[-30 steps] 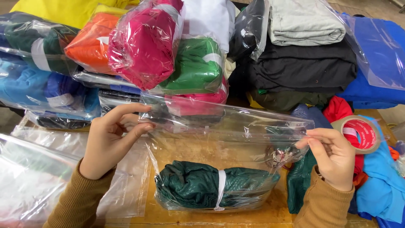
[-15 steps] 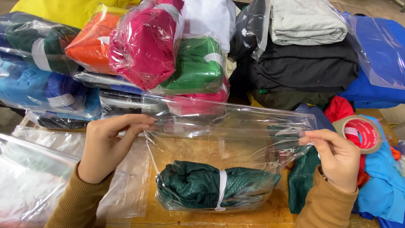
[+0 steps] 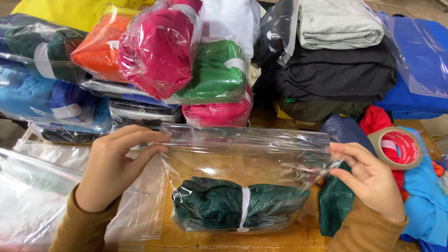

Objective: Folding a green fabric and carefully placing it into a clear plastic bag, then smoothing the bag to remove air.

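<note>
Leftmost, a stack of flat clear bags point(image 3: 32, 196) lies slack and glossy on the wooden table point(image 3: 280, 240), its top sheets wrinkled. Beside it the left hand point(image 3: 114, 165), in a mustard ribbed sleeve, has thumb and forefinger closed on the left end of the folded top flap of a clear plastic bag point(image 3: 247, 158). The flap runs as a narrow, shiny, creased band across to the right hand point(image 3: 368, 179), whose fingers pinch its right end; the film there is bunched, so exactly how tightly they press is hard to make out. Low in that bag, resting on the table between the two hands, sits a dark green quilted garment point(image 3: 238, 203), rolled into a short fat log and bound round the middle by a white band point(image 3: 243, 210). Behind the flap rise bagged rolls of cloth: an orange bundle point(image 3: 100, 46), a magenta bundle point(image 3: 156, 46) and a bright green bundle point(image 3: 217, 70), all in crinkly film. Farther right lie unbagged folded garments, grey cloth point(image 3: 338, 23) over black cloth point(image 3: 336, 72). Just beyond the right hand a roll of tape point(image 3: 396, 147) with a red core rests on loose blue and red fabric.
</note>
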